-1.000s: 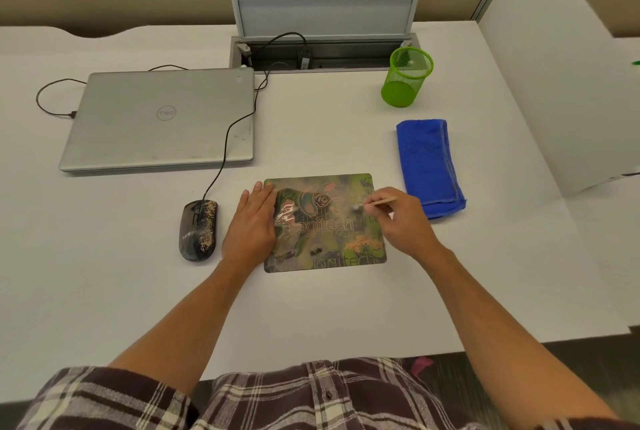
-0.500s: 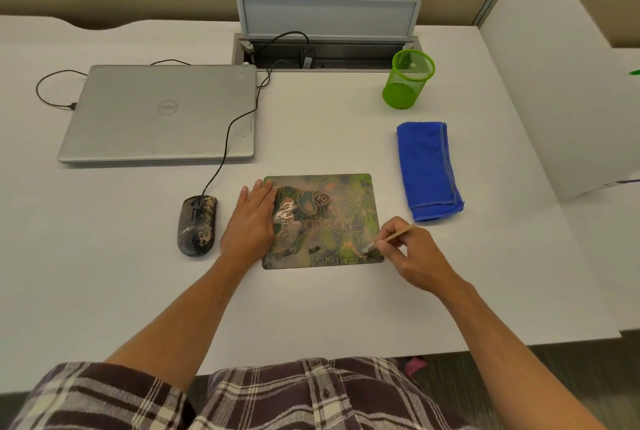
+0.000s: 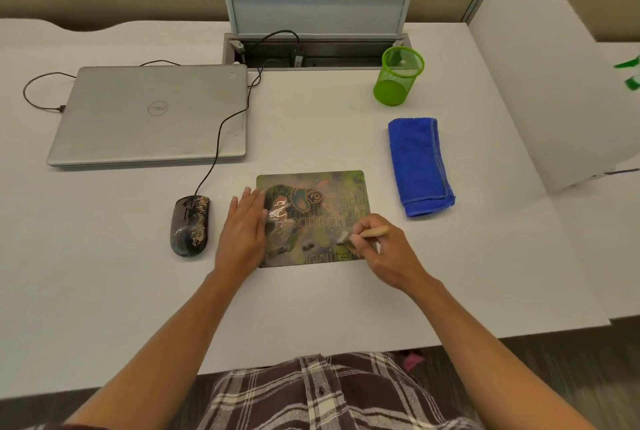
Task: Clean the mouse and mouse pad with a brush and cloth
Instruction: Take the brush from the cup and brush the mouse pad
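Note:
A green patterned mouse pad [image 3: 318, 207] lies flat on the white desk. My left hand [image 3: 244, 232] rests flat on its left edge, fingers spread, pinning it down. My right hand [image 3: 384, 253] grips a small wooden-handled brush [image 3: 372, 232], whose pale bristles touch the pad's right part. A dark wired mouse [image 3: 190, 225] with worn, speckled patches sits just left of my left hand. A folded blue cloth [image 3: 417, 166] lies to the right of the pad, untouched.
A closed silver laptop [image 3: 152, 114] sits at the back left, with the mouse cable [image 3: 221, 138] running past its right edge. A green mesh cup [image 3: 398, 74] stands behind the cloth. An open cable box [image 3: 315, 31] is at the back. A white divider [image 3: 554, 83] borders the right.
My right hand swept the brush from the pad's upper right down to its lower right corner, then came back up a little. My left hand stayed in place.

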The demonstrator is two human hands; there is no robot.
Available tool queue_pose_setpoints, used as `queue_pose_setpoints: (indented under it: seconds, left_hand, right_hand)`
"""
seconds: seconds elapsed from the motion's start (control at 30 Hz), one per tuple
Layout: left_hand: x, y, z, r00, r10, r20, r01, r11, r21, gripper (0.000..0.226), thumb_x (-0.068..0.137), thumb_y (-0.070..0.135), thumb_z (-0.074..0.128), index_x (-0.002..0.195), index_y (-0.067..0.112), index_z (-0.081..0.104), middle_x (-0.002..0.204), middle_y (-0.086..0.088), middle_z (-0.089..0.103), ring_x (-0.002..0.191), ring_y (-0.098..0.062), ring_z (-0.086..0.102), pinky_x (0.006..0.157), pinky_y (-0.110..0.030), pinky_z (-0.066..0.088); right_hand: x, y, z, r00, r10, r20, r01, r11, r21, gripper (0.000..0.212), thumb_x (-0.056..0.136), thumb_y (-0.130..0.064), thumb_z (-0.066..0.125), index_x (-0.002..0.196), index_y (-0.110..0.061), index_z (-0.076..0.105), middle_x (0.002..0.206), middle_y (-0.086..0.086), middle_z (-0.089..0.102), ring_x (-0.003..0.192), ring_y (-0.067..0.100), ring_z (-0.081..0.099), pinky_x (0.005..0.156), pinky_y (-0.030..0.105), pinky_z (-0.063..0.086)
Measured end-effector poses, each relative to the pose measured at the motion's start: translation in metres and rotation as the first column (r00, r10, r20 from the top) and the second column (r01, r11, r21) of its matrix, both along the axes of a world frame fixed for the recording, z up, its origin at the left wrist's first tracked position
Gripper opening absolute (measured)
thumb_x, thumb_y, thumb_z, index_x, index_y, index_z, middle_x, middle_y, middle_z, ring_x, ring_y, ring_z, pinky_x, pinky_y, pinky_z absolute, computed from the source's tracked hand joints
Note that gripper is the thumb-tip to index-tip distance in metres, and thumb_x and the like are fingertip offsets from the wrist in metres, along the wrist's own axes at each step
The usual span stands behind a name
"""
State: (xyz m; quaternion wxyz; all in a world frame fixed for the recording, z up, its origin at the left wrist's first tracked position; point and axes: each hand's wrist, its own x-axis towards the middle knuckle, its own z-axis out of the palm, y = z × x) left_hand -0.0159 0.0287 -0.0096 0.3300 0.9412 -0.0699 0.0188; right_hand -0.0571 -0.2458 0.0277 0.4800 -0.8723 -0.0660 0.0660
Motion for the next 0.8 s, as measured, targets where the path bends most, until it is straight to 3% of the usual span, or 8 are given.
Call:
queue_pose_setpoints:
  seconds: [0.2,0.37,0.53,0.7,0.8]
  left_hand:
    - [-0.057,0.002,-0.005,0.997,-0.07,-0.022,0.073,0.982,0.176,0.086,0.091,0.064,0.032,0.151,0.004,0.022,0.159,-0.007,0.016,0.149,-0.018,0.006,0.121,-0.037,0.001]
    - [-0.071,0.008,-0.009,0.998,-0.046,-0.032,0.054,0.949,0.311,0.099,0.086,0.074,0.036,0.152,0.003,0.018,0.16,-0.012,0.018,0.149,-0.021,0.005,0.121,-0.042,0.004]
    - [-0.071,0.007,-0.012,0.997,-0.008,-0.075,0.031,0.945,0.325,0.101,0.085,0.076,0.031,0.152,0.002,0.018,0.16,-0.012,0.016,0.149,-0.02,0.001,0.122,-0.041,0.002]
    - [-0.07,0.006,-0.012,0.998,0.001,-0.067,0.02,0.949,0.314,0.097,0.087,0.075,0.03,0.152,0.004,0.021,0.16,-0.011,0.017,0.149,-0.019,0.003,0.122,-0.041,0.005]
    - [-0.07,0.005,-0.011,0.998,0.01,-0.059,0.008,0.953,0.302,0.094,0.087,0.073,0.031,0.151,0.005,0.024,0.16,-0.011,0.019,0.149,-0.019,0.005,0.122,-0.042,0.006]
  right_hand:
    - [-0.012,-0.015,0.0,0.994,-0.101,0.044,0.099,0.994,0.053,0.004,0.093,-0.018,0.06,0.092,-0.021,0.058,0.09,-0.014,0.061,0.085,0.012,0.062,0.067,0.019,0.051]
    - [-0.004,0.011,0.005,0.993,-0.118,0.027,0.114,0.987,0.114,0.003,0.093,-0.027,0.06,0.093,-0.024,0.06,0.089,-0.011,0.064,0.081,0.013,0.062,0.066,0.023,0.052]
    - [-0.004,0.026,0.002,1.0,-0.016,0.003,0.016,0.999,0.041,0.004,0.093,-0.024,0.057,0.089,-0.023,0.056,0.088,-0.005,0.064,0.08,0.013,0.059,0.067,0.029,0.049]
    - [-0.017,0.003,0.003,0.997,-0.075,0.017,0.075,0.997,0.032,0.009,0.088,-0.021,0.058,0.082,-0.026,0.055,0.083,-0.012,0.062,0.074,0.01,0.059,0.058,0.018,0.045]
    - [-0.023,-0.009,0.004,0.991,-0.135,0.021,0.134,0.991,0.025,0.006,0.086,-0.021,0.059,0.081,-0.025,0.058,0.082,-0.01,0.063,0.075,0.011,0.06,0.062,0.022,0.048]
